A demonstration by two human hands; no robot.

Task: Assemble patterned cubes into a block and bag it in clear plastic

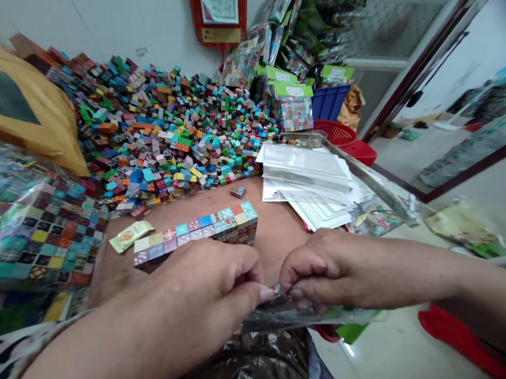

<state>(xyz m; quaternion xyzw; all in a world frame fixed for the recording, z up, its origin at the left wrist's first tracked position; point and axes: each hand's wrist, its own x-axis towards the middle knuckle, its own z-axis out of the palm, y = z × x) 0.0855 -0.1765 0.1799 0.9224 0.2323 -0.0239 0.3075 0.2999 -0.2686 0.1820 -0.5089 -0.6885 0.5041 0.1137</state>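
Note:
My left hand point(224, 277) and my right hand point(322, 268) meet close together at the table's front edge, fingers pinched. Between them stretches a clear plastic bag point(312, 318), with a green piece point(351, 332) showing at its lower right. A tiny red and green bit point(277, 290) shows between the fingertips; I cannot make out what it is. Just beyond my left hand lies a block of small patterned cubes point(195, 230) set in rows, partly hidden by that hand. A small yellow-green packet point(131, 236) rests at its left end.
Loose patterned cubes point(181, 136) are heaped against the wall. A single grey piece point(238, 191) lies on the brown table point(277, 234). White cards point(312, 180) are stacked at right, beside a wooden strip point(368, 185). Bagged cubes point(41, 237) stand left; filled green-topped bags point(293, 104) stand behind.

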